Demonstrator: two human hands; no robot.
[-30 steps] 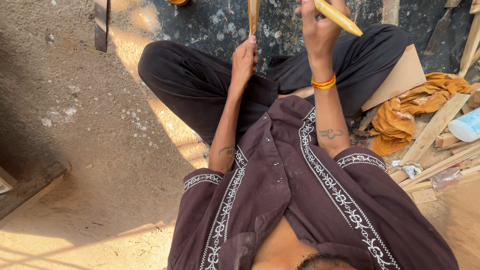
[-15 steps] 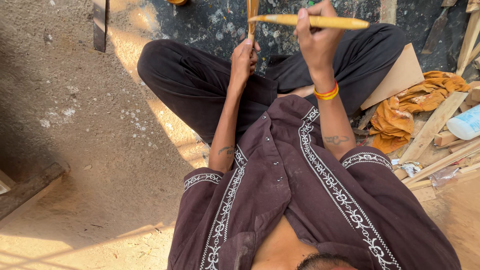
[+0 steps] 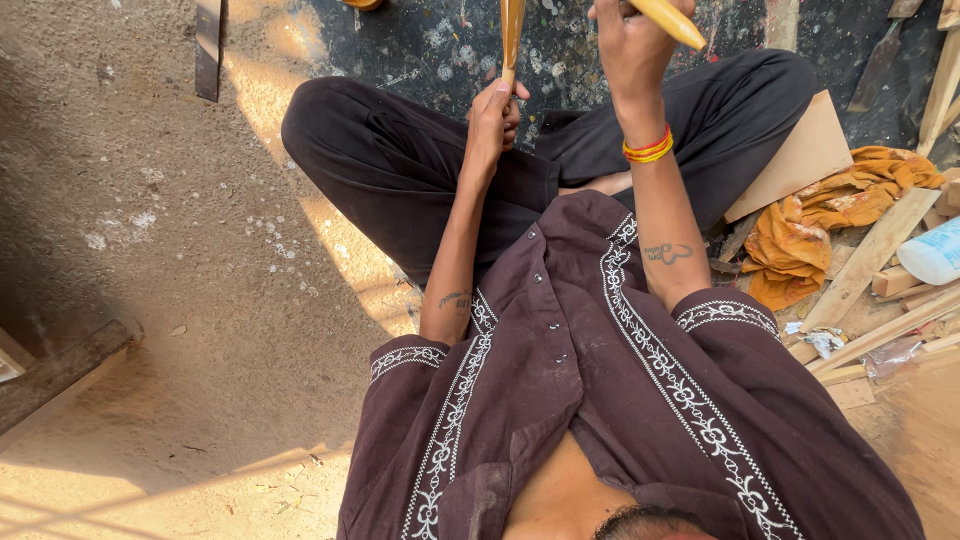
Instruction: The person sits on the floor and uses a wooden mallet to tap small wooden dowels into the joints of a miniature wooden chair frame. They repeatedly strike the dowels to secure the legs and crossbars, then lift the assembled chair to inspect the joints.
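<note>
Frame edge cuts off the top of the upright wooden piece (image 3: 511,35) and most of the yellow stick (image 3: 668,18) — neither shows whole, and what kind of tool the stick is cannot be told. Left hand (image 3: 493,112), grip closed, wraps the wooden piece's lower end at far centre above the crossed legs. Right hand (image 3: 632,40) — grip fully closed too — holds the yellow stick raised just right of it.

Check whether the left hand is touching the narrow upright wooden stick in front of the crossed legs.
Touching. The head view shows the left hand wrapped around the lower end of the narrow upright wooden stick, fingers closed on it with no gap.
</note>
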